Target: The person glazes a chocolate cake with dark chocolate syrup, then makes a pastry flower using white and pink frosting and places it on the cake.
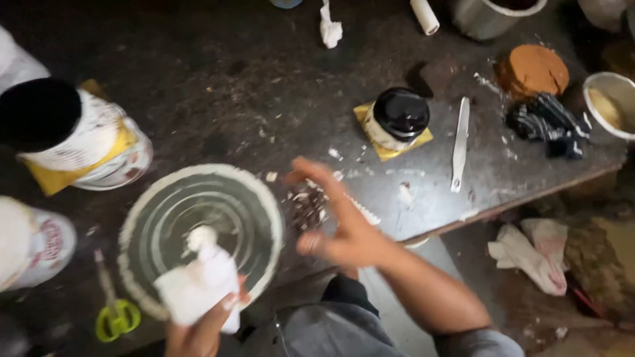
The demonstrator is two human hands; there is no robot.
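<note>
While the left hand [198, 324] clenches its fingers around a white cloth wad [198, 281] pressed on the round lid [198, 231] at the dark surface's [218, 86] near edge, the right hand [337, 221] hovers just beside, fingers released, blurred.

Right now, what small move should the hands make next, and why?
Probably press the white cloth in the left hand onto the round disc. White rings streak its surface, the cloth hangs just above it, and the right hand is open and free.
</note>
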